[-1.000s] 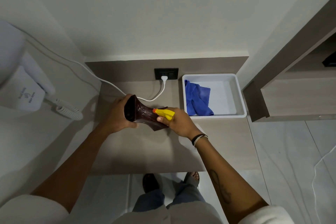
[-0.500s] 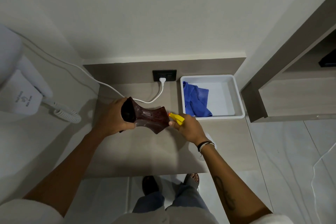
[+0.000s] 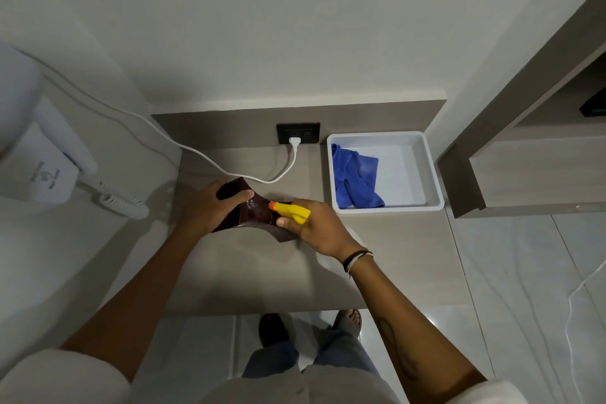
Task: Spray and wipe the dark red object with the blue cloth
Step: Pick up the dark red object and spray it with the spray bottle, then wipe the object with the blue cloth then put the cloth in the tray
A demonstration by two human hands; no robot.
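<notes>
Grey-beige wood-grain counter (image 3: pixel 249 275) fills the middle of the view, set into a corner under a plain pale wall, with a raised back ledge carrying a black wall socket (image 3: pixel 297 132). White wall-mounted hair dryer unit (image 3: pixel 39 170) at far left, its coiled cord (image 3: pixel 123 205) hanging beside it; a smooth white cable (image 3: pixel 196 156) runs from the left wall across the counter's back and plugs into the socket. White rectangular tray (image 3: pixel 433 174) sits at the counter's back right corner, just right of the socket. Blue cloth (image 3: pixel 354 179) lies crumpled in the tray's left half, touching its left and near walls, untouched by either hand. Left hand (image 3: pixel 210 207) is wrapped around the wide open end of the dark red object (image 3: pixel 254 211), thumb over the rim, fingers closed on it; the object is flared at both ends with a narrow waist, held tilted on its side above the counter's middle, glossy patch near the waist. Right hand (image 3: pixel 316 228) is closed on a yellow spray bottle head (image 3: pixel 292 210), bottle body hidden in the palm; the orange nozzle tip sits right against the object's waist, pointing left. Dark and light bands on the right wrist
</notes>
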